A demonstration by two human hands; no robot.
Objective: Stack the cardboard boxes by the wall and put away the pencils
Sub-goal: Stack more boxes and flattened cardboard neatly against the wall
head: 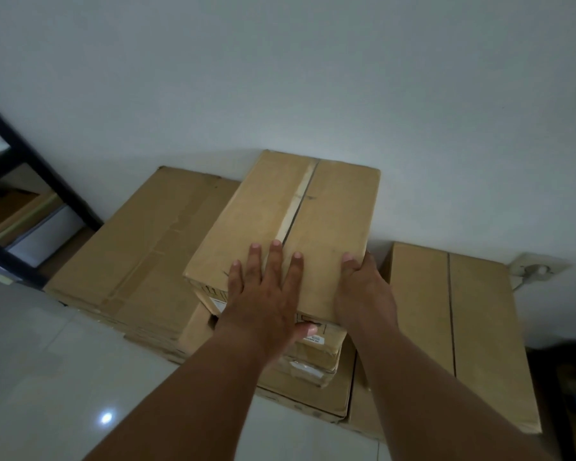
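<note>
A taped cardboard box (290,221) sits on top of a stack of boxes against the white wall. My left hand (266,294) lies flat on its lid near the front edge, fingers straight and spread, thumb down over the front face. My right hand (363,294) grips the box's front right corner, thumb on the lid and fingers round the side. Under it are smaller labelled boxes (316,357) and a wider box (313,394). No pencils are in view.
A large flat cardboard box (140,247) lies to the left and a long box (463,327) to the right, both by the wall. A black shelf frame (30,161) stands far left. A wall socket with a cable (532,271) is at right. Pale floor tiles (64,377) spread in front.
</note>
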